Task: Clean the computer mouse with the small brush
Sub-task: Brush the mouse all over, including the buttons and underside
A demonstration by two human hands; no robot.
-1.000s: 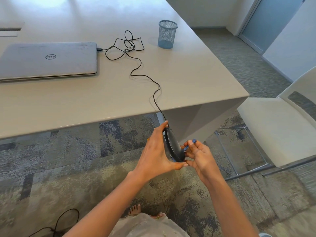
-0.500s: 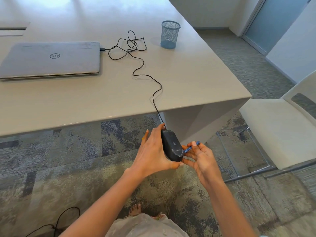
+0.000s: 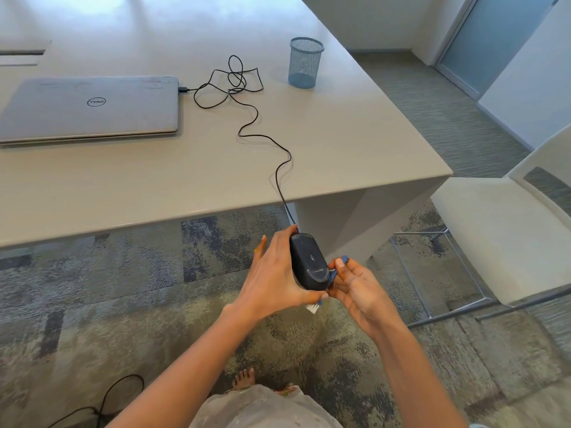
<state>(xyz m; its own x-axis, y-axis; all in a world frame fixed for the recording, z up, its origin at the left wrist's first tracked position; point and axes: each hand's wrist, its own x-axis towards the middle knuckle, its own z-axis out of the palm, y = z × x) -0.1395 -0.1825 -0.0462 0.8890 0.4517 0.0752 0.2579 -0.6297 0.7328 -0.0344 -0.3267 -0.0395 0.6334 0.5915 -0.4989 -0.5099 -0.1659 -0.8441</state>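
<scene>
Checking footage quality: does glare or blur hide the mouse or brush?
Head view: soft glare only on the far pale grey tabletop; the black corded computer mouse is sharp; the small blue-handled brush is mostly hidden behind it.

Wide beige table (image 3: 340, 143), with a closed silver Dell laptop (image 3: 89, 106) flat on its left part. Near the far right edge, well apart from the laptop, an upright blue wire-mesh pen cup (image 3: 304, 63). At the far left of the tabletop, a recessed cable hatch (image 3: 21, 54). Right of the table, a white chair (image 3: 500, 230) on a metal frame. Underfoot, mottled grey-green carpet (image 3: 123, 288), with a loose black cable (image 3: 108, 396) at lower left. Beyond, a frosted glass door (image 3: 494, 35).
</scene>
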